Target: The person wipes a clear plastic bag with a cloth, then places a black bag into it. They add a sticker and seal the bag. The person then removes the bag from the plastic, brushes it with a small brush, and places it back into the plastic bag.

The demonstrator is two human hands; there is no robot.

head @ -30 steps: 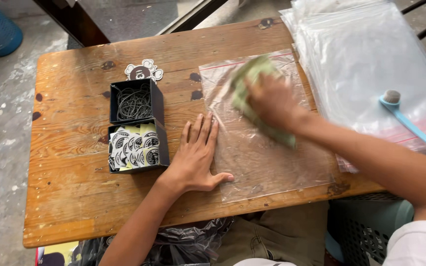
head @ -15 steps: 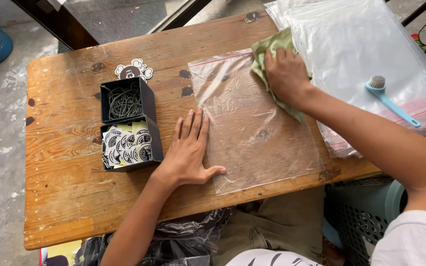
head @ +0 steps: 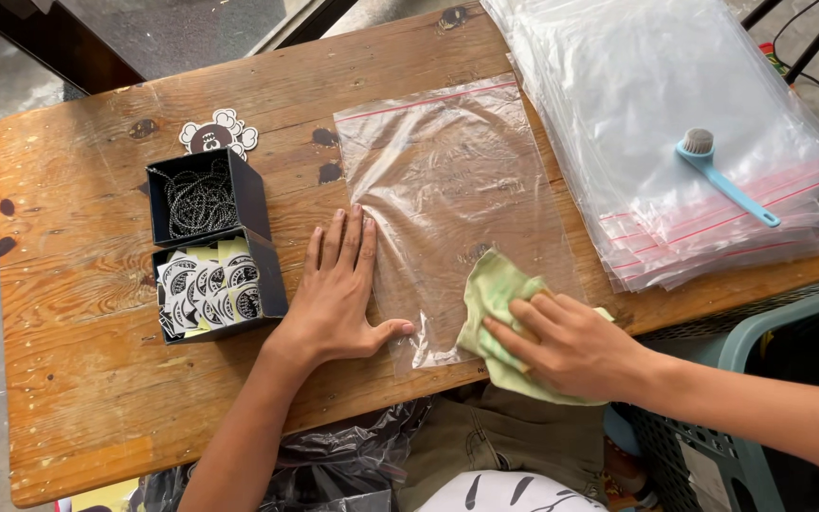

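A clear zip bag with a red seal strip lies flat on the wooden table. My left hand rests flat, fingers spread, on the bag's left edge near the table's front. My right hand presses a light green cloth onto the bag's near right corner, at the table's front edge.
A black two-part box left of my hand holds ball chains and round black-and-white stickers. A bear-shaped sticker lies behind it. A stack of clear bags with a small blue brush sits at right. A teal crate stands below.
My right hand has dragged the green cloth from the bag's far right corner down to its near right corner. My left hand has stayed flat on the bag's left edge.
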